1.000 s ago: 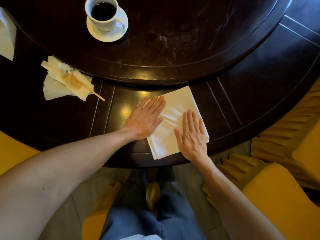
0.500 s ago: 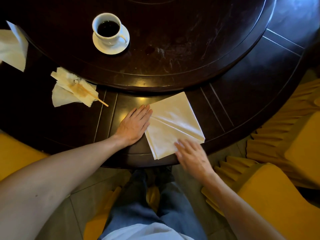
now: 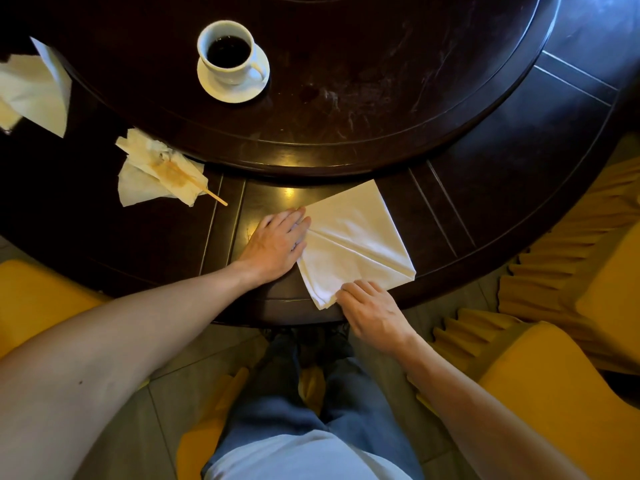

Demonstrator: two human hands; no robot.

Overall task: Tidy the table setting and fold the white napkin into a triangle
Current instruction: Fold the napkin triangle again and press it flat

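The white napkin (image 3: 353,244) lies folded as a square on the near rim of the dark round table (image 3: 485,202), with a diagonal crease across it. My left hand (image 3: 277,242) rests flat on the table, fingers together, with its fingertips touching the napkin's left corner. My right hand (image 3: 372,311) sits at the napkin's near corner, fingers curled and pinching that corner by the table edge.
A white cup of dark coffee (image 3: 227,51) stands on a saucer (image 3: 239,93) on the raised turntable (image 3: 346,157). A crumpled stained tissue (image 3: 152,171) with a wooden stick (image 3: 214,197) lies to the left. Another paper napkin (image 3: 34,88) sits far left. Yellow chairs (image 3: 554,393) flank me.
My right hand slid off the napkin's top down to its near corner and curled its fingers on it. My left hand drew back to the napkin's left corner.
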